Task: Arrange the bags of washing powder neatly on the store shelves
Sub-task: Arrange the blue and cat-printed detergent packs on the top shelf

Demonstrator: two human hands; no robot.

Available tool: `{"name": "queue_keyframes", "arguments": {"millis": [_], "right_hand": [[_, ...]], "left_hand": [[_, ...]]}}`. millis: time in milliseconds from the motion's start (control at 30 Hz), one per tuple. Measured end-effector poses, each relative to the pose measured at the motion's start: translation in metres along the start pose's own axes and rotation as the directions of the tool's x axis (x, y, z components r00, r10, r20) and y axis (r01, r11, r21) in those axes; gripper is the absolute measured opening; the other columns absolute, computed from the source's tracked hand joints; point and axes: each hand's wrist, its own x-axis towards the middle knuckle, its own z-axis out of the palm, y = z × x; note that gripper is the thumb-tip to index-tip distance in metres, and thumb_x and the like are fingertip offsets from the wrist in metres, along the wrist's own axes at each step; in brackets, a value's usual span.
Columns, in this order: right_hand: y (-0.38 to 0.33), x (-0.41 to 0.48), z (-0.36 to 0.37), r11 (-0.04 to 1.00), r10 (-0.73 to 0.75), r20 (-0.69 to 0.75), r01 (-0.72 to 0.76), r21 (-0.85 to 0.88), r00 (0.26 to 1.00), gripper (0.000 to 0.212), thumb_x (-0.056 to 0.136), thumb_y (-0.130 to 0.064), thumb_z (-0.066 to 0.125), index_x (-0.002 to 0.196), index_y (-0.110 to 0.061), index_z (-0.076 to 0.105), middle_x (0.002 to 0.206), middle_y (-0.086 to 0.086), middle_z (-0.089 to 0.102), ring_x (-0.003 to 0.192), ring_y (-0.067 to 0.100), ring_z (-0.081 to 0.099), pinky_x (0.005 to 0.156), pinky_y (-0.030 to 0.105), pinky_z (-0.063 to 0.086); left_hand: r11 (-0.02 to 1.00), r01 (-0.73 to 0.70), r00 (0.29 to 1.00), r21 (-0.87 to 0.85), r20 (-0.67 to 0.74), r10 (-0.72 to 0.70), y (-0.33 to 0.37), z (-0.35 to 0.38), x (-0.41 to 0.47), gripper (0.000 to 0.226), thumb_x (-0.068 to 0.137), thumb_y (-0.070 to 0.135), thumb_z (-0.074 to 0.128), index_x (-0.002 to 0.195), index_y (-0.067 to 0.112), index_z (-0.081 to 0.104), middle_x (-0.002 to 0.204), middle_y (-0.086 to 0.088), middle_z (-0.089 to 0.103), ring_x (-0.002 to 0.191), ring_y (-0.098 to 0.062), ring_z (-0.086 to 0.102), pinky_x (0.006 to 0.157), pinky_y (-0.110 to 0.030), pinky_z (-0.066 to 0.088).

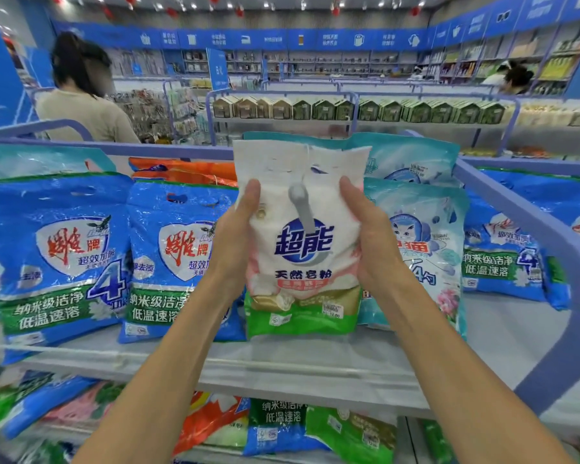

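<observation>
A white, pink and green bag of washing powder (302, 262) stands upright on the top shelf (282, 360), between both my hands. My left hand (236, 239) grips its left edge and my right hand (370, 236) grips its right edge, thumbs on the front. To its left stand two blue bags (57, 259) (175, 259), side by side. To its right leans a pale teal bag with a cat picture (426, 249), with another teal bag (412, 159) behind it. An orange bag (188, 170) lies behind the blue ones.
More blue bags (506, 259) lie on the shelf section at the right, past a blue shelf frame (529, 209). The lower shelf holds mixed bags (278, 426) lying untidily. A person (84, 95) stands behind the shelf at the far left; another is at the far right.
</observation>
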Motion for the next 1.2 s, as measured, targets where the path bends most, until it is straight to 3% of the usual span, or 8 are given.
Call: {"name": "queue_keyframes", "arguments": {"millis": [133, 267, 333, 500, 567, 700, 933, 1200], "right_hand": [[0.006, 0.005, -0.002, 0.992, 0.105, -0.012, -0.104, 0.067, 0.994, 0.044, 0.095, -0.041, 0.063, 0.125, -0.01, 0.07, 0.111, 0.017, 0.076, 0.102, 0.036, 0.073, 0.091, 0.051, 0.059], [0.015, 0.004, -0.031, 0.903, 0.074, 0.045, -0.048, -0.426, 0.996, 0.063, 0.08, -0.067, 0.072, 0.123, -0.022, 0.068, 0.117, 0.005, 0.076, 0.111, 0.032, 0.071, 0.104, 0.056, 0.05], [0.032, -0.01, -0.038, 0.852, 0.189, 0.059, -0.134, -0.507, 0.98, 0.066, 0.072, -0.06, 0.08, 0.124, -0.021, 0.068, 0.111, 0.001, 0.078, 0.104, 0.025, 0.074, 0.1, 0.049, 0.055], [0.053, -0.025, -0.03, 0.974, 0.099, -0.068, -0.111, -0.199, 0.993, 0.025, 0.09, -0.013, 0.075, 0.114, -0.01, 0.071, 0.104, 0.011, 0.079, 0.096, 0.03, 0.076, 0.083, 0.042, 0.062], [0.043, -0.024, -0.024, 0.993, 0.049, -0.106, -0.06, -0.103, 0.993, 0.02, 0.091, -0.01, 0.073, 0.111, -0.011, 0.071, 0.103, 0.014, 0.079, 0.091, 0.03, 0.077, 0.075, 0.04, 0.063], [0.02, -0.036, -0.012, 0.984, -0.046, -0.117, 0.025, -0.175, 0.992, 0.031, 0.091, -0.014, 0.074, 0.121, -0.009, 0.066, 0.106, 0.012, 0.079, 0.095, 0.03, 0.077, 0.081, 0.044, 0.063], [0.015, -0.092, -0.022, 0.963, -0.139, -0.157, 0.097, -0.25, 0.978, 0.053, 0.094, -0.008, 0.068, 0.138, -0.022, 0.041, 0.104, 0.001, 0.075, 0.084, 0.019, 0.077, 0.067, 0.03, 0.061], [0.033, -0.189, -0.065, 0.94, -0.071, -0.128, 0.023, -0.342, 0.989, 0.069, 0.095, -0.023, 0.071, 0.154, -0.03, 0.037, 0.139, -0.005, 0.065, 0.122, 0.015, 0.066, 0.101, 0.041, 0.057]], "left_hand": [[0.99, 0.116, 0.993, -0.074, 0.046, -0.113, -0.005, 0.01, 0.006, 0.06, 0.077, 0.063, 0.076, 0.119, 0.019, 0.074, 0.122, -0.023, 0.071, 0.113, -0.046, 0.067, 0.1, -0.069, 0.047], [0.965, 0.194, 0.978, -0.175, -0.047, -0.205, -0.011, 0.001, 0.016, 0.047, 0.087, 0.056, 0.068, 0.113, 0.018, 0.075, 0.112, -0.017, 0.076, 0.103, -0.038, 0.073, 0.093, -0.063, 0.055], [0.954, 0.248, 0.966, -0.167, -0.029, -0.256, -0.016, -0.002, 0.017, 0.052, 0.093, 0.061, 0.058, 0.116, 0.017, 0.072, 0.112, -0.017, 0.076, 0.099, -0.034, 0.075, 0.09, -0.057, 0.058], [0.966, 0.26, 0.96, 0.002, 0.104, -0.258, -0.024, -0.015, 0.009, 0.057, 0.092, 0.052, 0.065, 0.135, 0.016, 0.061, 0.124, -0.014, 0.072, 0.113, -0.032, 0.07, 0.098, -0.049, 0.055], [0.955, 0.254, 0.947, 0.153, 0.159, -0.277, -0.026, -0.022, 0.0, 0.06, 0.085, 0.039, 0.077, 0.137, 0.014, 0.059, 0.118, -0.01, 0.075, 0.105, -0.028, 0.074, 0.085, -0.039, 0.06], [0.963, 0.203, 0.97, 0.177, 0.099, -0.223, -0.025, -0.017, -0.025, 0.041, 0.089, 0.032, 0.072, 0.125, 0.012, 0.066, 0.103, -0.005, 0.079, 0.09, -0.022, 0.077, 0.074, -0.03, 0.061], [0.982, 0.132, 0.987, 0.138, 0.072, -0.143, -0.024, -0.007, -0.074, 0.019, 0.091, 0.026, 0.071, 0.108, 0.02, 0.066, 0.085, 0.005, 0.08, 0.074, -0.014, 0.077, 0.059, -0.022, 0.058], [0.976, 0.21, 0.978, 0.053, 0.006, -0.211, -0.044, 0.012, -0.168, 0.029, 0.092, 0.022, 0.071, 0.119, 0.013, 0.068, 0.098, -0.004, 0.08, 0.084, -0.021, 0.078, 0.065, -0.028, 0.061]]}}
